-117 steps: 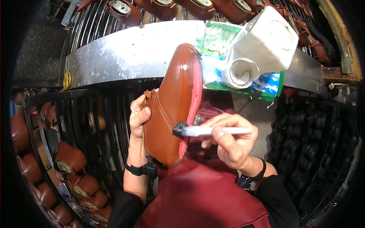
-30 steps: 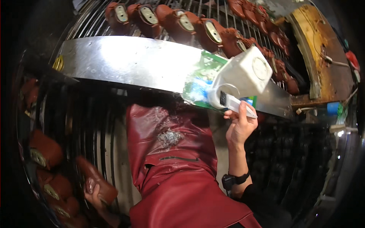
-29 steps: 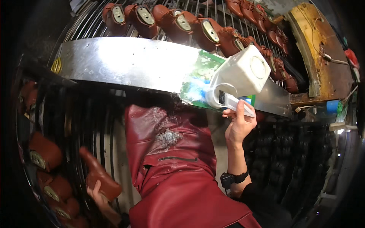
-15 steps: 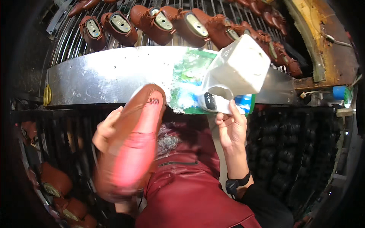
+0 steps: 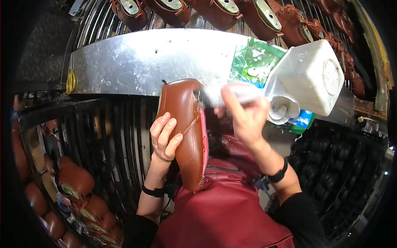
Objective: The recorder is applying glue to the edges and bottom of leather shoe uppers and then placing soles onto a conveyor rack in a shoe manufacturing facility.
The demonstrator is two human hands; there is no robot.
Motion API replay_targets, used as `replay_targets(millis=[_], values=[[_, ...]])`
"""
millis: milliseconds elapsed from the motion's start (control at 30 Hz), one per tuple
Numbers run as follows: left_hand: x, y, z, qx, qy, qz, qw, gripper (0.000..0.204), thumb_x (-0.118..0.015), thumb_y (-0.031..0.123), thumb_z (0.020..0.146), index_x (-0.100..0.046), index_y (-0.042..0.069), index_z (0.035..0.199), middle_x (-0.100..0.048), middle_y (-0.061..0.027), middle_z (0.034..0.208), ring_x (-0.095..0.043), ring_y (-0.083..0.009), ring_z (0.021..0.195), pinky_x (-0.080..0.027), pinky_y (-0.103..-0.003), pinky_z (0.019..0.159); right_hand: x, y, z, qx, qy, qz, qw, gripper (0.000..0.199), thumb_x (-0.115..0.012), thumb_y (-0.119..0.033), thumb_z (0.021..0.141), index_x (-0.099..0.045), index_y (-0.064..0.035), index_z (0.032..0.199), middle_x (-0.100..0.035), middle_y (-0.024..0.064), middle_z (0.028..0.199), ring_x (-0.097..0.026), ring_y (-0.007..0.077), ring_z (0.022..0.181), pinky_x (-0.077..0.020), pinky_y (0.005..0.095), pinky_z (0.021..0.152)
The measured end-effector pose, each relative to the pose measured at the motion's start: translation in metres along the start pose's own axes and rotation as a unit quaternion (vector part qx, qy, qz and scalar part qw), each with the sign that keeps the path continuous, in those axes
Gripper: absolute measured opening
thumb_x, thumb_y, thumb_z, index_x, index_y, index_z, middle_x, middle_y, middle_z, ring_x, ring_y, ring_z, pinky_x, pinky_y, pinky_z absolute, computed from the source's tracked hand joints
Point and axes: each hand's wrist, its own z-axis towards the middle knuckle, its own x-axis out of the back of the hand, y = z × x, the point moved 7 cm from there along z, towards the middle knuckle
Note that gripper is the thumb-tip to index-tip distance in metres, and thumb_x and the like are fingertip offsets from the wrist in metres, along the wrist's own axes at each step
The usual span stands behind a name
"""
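Observation:
A brown leather shoe [image 5: 180,109] with a pink underside stands on edge before me, heel toward the bench and toe toward my body. My left hand [image 5: 163,136] grips it from the left, fingers across the upper. In my right hand [image 5: 250,118] is a white-handled brush [image 5: 213,96], blurred by motion. Its dark bristles touch the shoe's side edge close to the heel. Beside my right hand, a cut-open white plastic jug [image 5: 308,76] lies tipped on the bench, its round mouth facing me.
The metal bench [image 5: 124,66] carries a green plastic sheet [image 5: 258,60] under the jug. Beyond it, brown shoes [image 5: 221,14] line a rack of metal rods. More shoes [image 5: 74,175] fill the lower left. Dark soles [image 5: 335,157] are stacked at right. A yellow cord loop [image 5: 71,81] hangs at the bench's left end.
The shoe has turned from sole-up onto its edge. My right hand has moved the brush left from the jug's mouth to the shoe. The view has shifted.

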Motion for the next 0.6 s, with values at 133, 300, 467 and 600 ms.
replay_targets(millis=[133, 300, 467, 600], values=[[0.002, 0.0, -0.001, 0.005, 0.005, 0.006, 1.0, 0.028, -0.067, 0.007, 0.096, -0.054, 0.011, 0.12, -0.061, -0.0194, 0.136, -0.061, -0.0424, 0.126, -0.059, -0.053, 0.096, -0.007, 0.007, 0.048, -0.025, -0.024, -0.013, 0.999, 0.017, -0.074, -0.009, 0.098, -0.071, 0.0073, 0.102, -0.074, 0.0115, 0.082, -0.069, 0.0176, 0.06, -0.0549, 0.0293, 0.053], [0.002, -0.001, 0.006, -0.005, 0.017, -0.001, 1.0, 0.025, -0.068, 0.008, 0.095, -0.057, 0.009, 0.118, -0.063, -0.0192, 0.135, -0.062, -0.0419, 0.125, -0.059, -0.052, 0.097, 0.006, -0.001, -0.003, -0.049, -0.079, -0.012, 0.996, 0.018, -0.074, -0.009, 0.098, -0.07, 0.0069, 0.105, -0.074, 0.0132, 0.085, -0.071, 0.0193, 0.064, -0.0553, 0.0291, 0.055], [0.004, 0.0, 0.013, 0.002, 0.03, 0.003, 1.0, 0.03, -0.072, 0.005, 0.09, -0.06, 0.008, 0.118, -0.064, -0.0175, 0.135, -0.062, -0.0391, 0.126, -0.058, -0.048, 0.1, 0.011, -0.035, -0.086, -0.006, -0.175, -0.112, 0.978, 0.01, -0.076, -0.004, 0.095, -0.076, 0.0064, 0.095, -0.076, 0.0117, 0.084, -0.07, 0.016, 0.069, -0.0563, 0.029, 0.062], [0.001, 0.002, 0.02, 0.0, 0.034, 0.01, 0.999, 0.034, -0.074, 0.003, 0.087, -0.061, 0.005, 0.119, -0.065, -0.018, 0.133, -0.063, -0.0386, 0.126, -0.057, -0.047, 0.103, -0.009, -0.076, -0.143, 0.18, -0.302, -0.136, 0.926, 0.015, -0.083, 0.002, 0.082, -0.077, 0.0065, 0.096, -0.076, 0.019, 0.087, -0.075, 0.0301, 0.076, -0.0608, 0.0384, 0.065]])
